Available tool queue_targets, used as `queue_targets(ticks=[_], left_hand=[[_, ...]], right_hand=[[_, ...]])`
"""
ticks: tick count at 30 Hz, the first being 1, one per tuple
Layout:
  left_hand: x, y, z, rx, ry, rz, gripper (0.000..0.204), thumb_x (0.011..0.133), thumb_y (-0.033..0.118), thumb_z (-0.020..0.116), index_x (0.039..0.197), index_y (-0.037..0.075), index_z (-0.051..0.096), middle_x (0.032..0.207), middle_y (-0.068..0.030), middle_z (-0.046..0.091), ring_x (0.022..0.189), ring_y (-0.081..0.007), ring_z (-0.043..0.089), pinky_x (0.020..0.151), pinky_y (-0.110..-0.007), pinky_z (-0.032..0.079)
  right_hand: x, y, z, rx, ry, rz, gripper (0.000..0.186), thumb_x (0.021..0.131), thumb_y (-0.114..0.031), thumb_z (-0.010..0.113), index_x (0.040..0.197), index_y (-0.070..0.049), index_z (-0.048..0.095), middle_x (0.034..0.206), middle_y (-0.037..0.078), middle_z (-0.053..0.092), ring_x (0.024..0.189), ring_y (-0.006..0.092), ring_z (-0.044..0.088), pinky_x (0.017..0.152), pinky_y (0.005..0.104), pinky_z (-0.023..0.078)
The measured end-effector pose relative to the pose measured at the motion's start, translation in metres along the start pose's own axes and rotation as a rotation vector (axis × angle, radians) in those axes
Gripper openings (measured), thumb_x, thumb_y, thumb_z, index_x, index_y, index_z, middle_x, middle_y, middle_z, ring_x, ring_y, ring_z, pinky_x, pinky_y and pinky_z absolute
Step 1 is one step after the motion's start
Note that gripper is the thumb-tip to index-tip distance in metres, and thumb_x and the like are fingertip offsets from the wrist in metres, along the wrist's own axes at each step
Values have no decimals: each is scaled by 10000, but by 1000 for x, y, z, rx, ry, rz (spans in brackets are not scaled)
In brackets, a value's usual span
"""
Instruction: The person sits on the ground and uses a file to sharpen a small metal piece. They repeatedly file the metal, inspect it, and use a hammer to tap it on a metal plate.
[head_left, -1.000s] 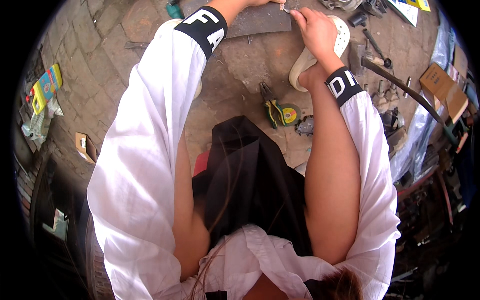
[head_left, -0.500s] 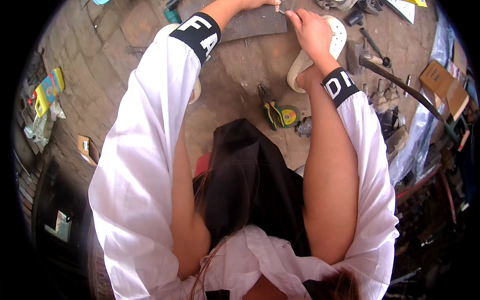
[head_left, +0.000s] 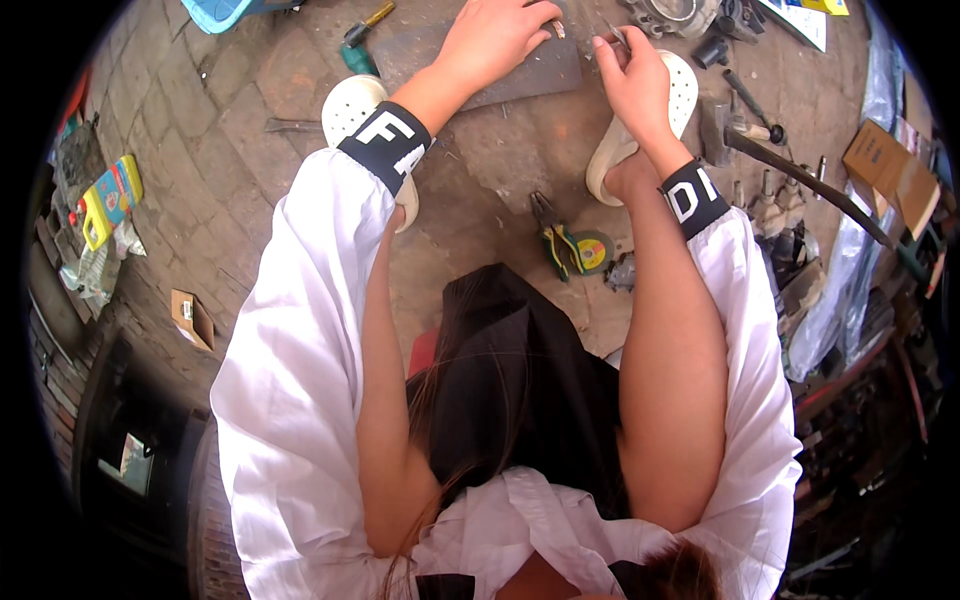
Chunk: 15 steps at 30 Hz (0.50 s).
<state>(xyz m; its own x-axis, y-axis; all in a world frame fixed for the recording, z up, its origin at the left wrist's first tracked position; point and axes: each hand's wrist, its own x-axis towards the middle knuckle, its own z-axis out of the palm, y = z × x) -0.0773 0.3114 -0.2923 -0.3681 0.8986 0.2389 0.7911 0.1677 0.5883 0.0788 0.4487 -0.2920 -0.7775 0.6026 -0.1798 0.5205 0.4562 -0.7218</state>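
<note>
At the top of the head view, my left hand reaches over a dark metal plate, its bent fingers closed on a small pale piece, partly hidden by them. My right hand is to the right of the plate, fingers curled on a thin metal tool, too small to identify. Below the plate lie yellow-and-green pliers and a yellow-centred disc. My two feet in white clogs flank the plate.
At right lie a hammer, metal parts, clear plastic and cardboard. At left are a yellow jug and small box. A teal-handled tool, flat bar and blue basin are near the top.
The whole view has shifted, with the floor things lower in the picture. My left hand has come further into view. My right hand with the thin tool has moved slightly away from the pale piece.
</note>
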Motion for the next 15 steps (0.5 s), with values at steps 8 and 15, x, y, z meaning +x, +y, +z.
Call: queue_targets(ticks=[8,15], left_hand=[[9,0,11,155,-34,-84,115,810,130,622,892,56,653,901,-170,609,909,-367,579,788,-457,477],[-11,30,-63,-645,-139,-705,121,849,110,663,924,18,640,853,-64,675,783,-167,631,724,-314,519]], right_hand=[[10,-11,0,91,-139,76,234,875,-216,701,1012,-31,668,726,20,621,652,100,555,624,270,459],[1,-81,-15,581,-357,295,276,849,-215,755,1015,-14,666,931,17,660,876,102,584,748,273,463]])
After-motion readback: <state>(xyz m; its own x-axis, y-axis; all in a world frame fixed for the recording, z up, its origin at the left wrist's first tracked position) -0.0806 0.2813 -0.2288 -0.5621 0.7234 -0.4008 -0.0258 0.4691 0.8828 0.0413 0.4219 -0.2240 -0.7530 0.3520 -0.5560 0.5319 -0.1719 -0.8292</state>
